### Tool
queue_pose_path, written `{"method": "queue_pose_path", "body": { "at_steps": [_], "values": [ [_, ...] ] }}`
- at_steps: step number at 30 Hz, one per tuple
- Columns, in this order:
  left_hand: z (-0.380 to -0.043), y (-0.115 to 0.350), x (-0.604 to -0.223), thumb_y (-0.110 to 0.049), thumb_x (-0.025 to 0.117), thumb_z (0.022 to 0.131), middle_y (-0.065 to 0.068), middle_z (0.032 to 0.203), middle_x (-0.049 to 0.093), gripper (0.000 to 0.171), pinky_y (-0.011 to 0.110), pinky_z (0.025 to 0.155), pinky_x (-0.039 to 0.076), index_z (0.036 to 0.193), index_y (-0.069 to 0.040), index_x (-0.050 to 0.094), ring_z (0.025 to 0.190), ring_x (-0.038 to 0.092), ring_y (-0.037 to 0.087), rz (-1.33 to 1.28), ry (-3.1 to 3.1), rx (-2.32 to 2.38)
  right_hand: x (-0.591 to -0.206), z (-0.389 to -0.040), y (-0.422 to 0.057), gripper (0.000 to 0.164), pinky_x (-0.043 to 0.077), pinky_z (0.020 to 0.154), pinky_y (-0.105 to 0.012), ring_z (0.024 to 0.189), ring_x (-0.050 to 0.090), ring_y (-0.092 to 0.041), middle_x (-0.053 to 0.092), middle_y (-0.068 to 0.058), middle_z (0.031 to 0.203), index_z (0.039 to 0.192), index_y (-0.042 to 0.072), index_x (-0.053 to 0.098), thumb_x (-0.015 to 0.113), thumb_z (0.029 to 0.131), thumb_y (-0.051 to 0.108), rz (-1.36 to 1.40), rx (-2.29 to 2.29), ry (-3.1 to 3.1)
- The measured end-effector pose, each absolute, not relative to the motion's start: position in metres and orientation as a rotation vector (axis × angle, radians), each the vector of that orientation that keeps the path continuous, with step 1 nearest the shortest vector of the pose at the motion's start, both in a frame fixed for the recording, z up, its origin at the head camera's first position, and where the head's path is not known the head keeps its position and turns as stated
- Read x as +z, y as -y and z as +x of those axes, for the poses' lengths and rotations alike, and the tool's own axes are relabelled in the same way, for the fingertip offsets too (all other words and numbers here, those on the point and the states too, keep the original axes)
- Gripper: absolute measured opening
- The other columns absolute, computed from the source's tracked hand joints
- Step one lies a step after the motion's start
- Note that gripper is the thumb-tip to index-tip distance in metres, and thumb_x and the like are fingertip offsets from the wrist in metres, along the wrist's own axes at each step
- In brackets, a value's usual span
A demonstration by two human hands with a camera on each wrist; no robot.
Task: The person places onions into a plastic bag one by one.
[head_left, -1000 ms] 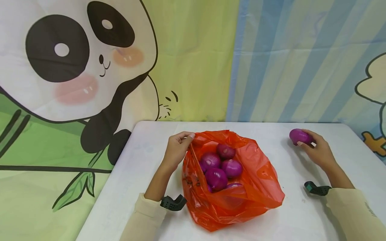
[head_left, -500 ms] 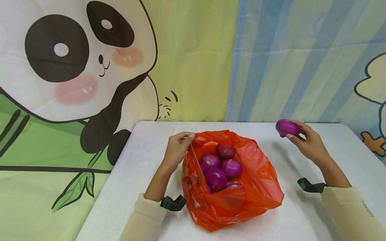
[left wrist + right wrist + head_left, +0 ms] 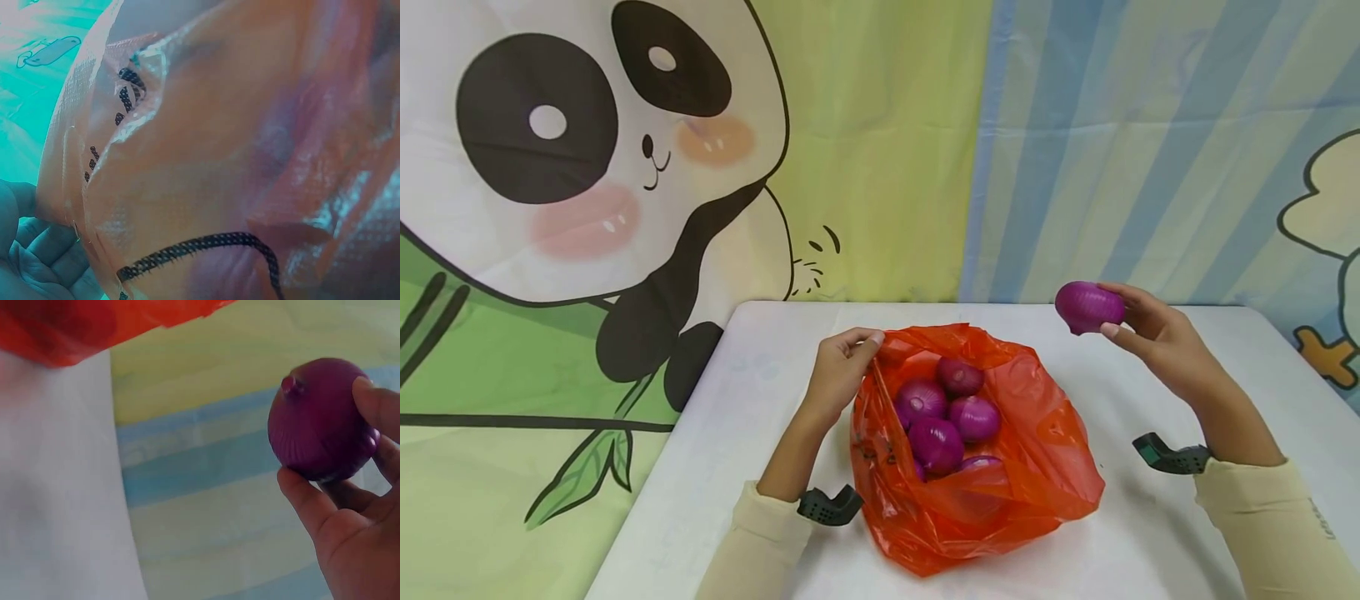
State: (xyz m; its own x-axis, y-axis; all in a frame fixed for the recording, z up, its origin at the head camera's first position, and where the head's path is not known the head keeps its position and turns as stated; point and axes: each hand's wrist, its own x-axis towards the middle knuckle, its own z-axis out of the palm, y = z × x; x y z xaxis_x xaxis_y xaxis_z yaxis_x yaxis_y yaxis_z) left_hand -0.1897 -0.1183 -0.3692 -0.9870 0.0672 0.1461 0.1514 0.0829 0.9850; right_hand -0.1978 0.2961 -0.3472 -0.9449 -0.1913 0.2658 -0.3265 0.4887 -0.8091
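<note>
Between the thumb and fingers of my right hand (image 3: 1165, 337) is a purple onion (image 3: 1088, 307), held in the air to the right of and beyond the bag. The right wrist view shows the same onion (image 3: 322, 419) gripped by its side, with its stub turned away from the palm. My left hand (image 3: 842, 367) pinches the upper left rim of a red plastic bag (image 3: 1045, 433). Several purple onions (image 3: 937, 445) lie inside the bag's wide mouth; its front wall partly covers the nearest. In the left wrist view the bag's printed film (image 3: 187, 187) fills most of the picture.
The bag rests on a white table (image 3: 775, 417), whose far edge meets a hanging cloth (image 3: 887, 167) printed with a panda and stripes. A dark wrist camera (image 3: 831, 506) sits by the left cuff, another camera (image 3: 1171, 455) by the right.
My right hand has lifted the onion off the right side of the table and carried it up and leftward toward the bag. The left hand keeps its hold on the rim.
</note>
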Motion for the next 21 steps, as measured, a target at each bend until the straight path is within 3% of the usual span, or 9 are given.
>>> {"method": "queue_pose_path", "body": {
  "at_steps": [6, 12, 16, 21],
  "values": [
    [-0.19, 0.118, -0.369, -0.024, 0.059, 0.098, 0.011, 0.082, 0.071, 0.026, 0.035, 0.078, 0.056, 0.102, -0.001, 0.071, 0.081, 0.069, 0.022, -0.23, 2.266, -2.073, -0.334, -0.191, -0.286, 0.058, 0.052, 0.08, -0.018, 0.108, 0.057, -0.008, 0.056, 0.009, 0.125, 0.147, 0.013, 0.042, 0.058, 0.094, -0.003, 0.662, 1.537, 2.511],
    [-0.19, 0.118, -0.369, -0.024, 0.06, 0.098, 0.011, 0.084, 0.071, 0.026, 0.035, 0.079, 0.056, 0.103, -0.002, 0.072, 0.082, 0.069, 0.022, -0.218, 2.27, -2.072, -0.327, -0.193, -0.271, 0.059, 0.051, 0.087, -0.026, 0.112, 0.058, -0.018, 0.056, -0.007, 0.131, 0.145, 0.002, 0.04, 0.053, 0.091, -0.014, 1.065, 1.862, 2.27],
    [-0.19, 0.119, -0.37, -0.024, 0.06, 0.098, 0.011, 0.086, 0.072, 0.026, 0.035, 0.08, 0.056, 0.104, -0.002, 0.071, 0.084, 0.069, 0.022, -0.22, 2.264, -2.082, -0.328, -0.196, -0.256, 0.056, 0.052, 0.089, -0.033, 0.114, 0.059, -0.026, 0.054, -0.016, 0.135, 0.144, -0.006, 0.036, 0.055, 0.092, -0.011, 1.386, 1.978, 2.12],
    [-0.191, 0.118, -0.37, -0.023, 0.06, 0.098, 0.011, 0.085, 0.071, 0.025, 0.036, 0.08, 0.056, 0.103, -0.001, 0.071, 0.084, 0.068, 0.022, -0.231, 2.256, -2.087, -0.325, -0.199, -0.239, 0.056, 0.053, 0.087, -0.039, 0.114, 0.059, -0.031, 0.049, -0.021, 0.138, 0.142, -0.009, 0.036, 0.059, 0.091, -0.007, 1.553, 1.992, 2.055]
  ]
}}
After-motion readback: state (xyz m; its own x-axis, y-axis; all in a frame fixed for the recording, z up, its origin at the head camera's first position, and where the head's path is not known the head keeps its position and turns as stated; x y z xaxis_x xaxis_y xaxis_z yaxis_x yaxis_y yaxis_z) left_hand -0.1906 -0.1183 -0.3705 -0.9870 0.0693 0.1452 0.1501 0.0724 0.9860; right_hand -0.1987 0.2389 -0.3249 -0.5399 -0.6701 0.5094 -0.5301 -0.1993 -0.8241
